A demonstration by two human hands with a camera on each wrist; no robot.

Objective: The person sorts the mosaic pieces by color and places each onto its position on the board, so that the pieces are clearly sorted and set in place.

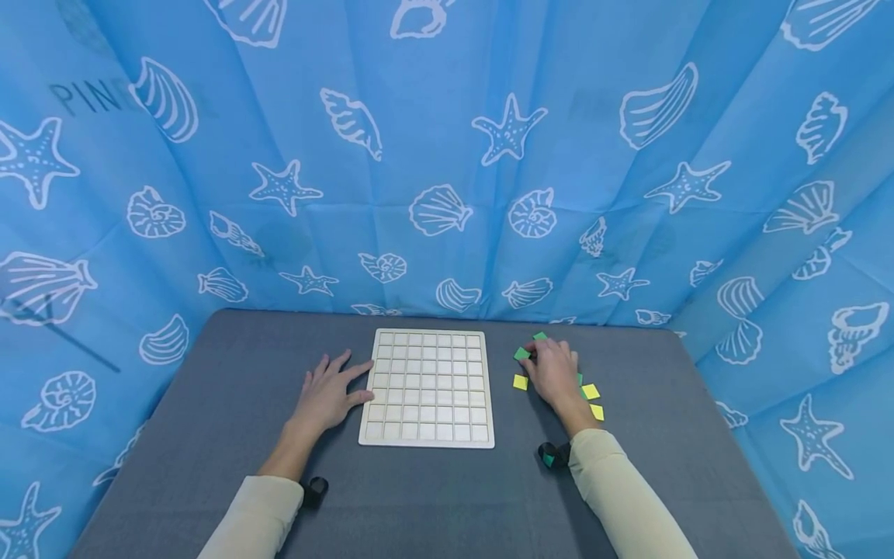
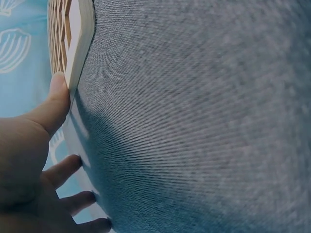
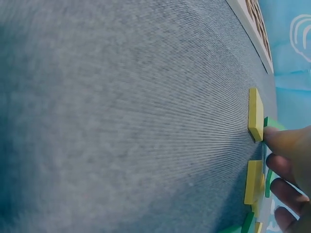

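A pale wooden grid board with square cells lies flat on the grey table. My left hand is spread at its left side, thumb and index fingertip right at the edge; the left wrist view shows the thumb against the board's wooden rim. Right of the board, my right hand pinches a small green square tile between thumb and bent fingers. In the right wrist view that green tile shows at the thumb tip, behind a yellow tile.
One yellow tile lies between board and right hand. Another green tile shows beyond the fingers. More yellow tiles and partly hidden green ones lie right of the right wrist. A blue shell-patterned curtain surrounds the table.
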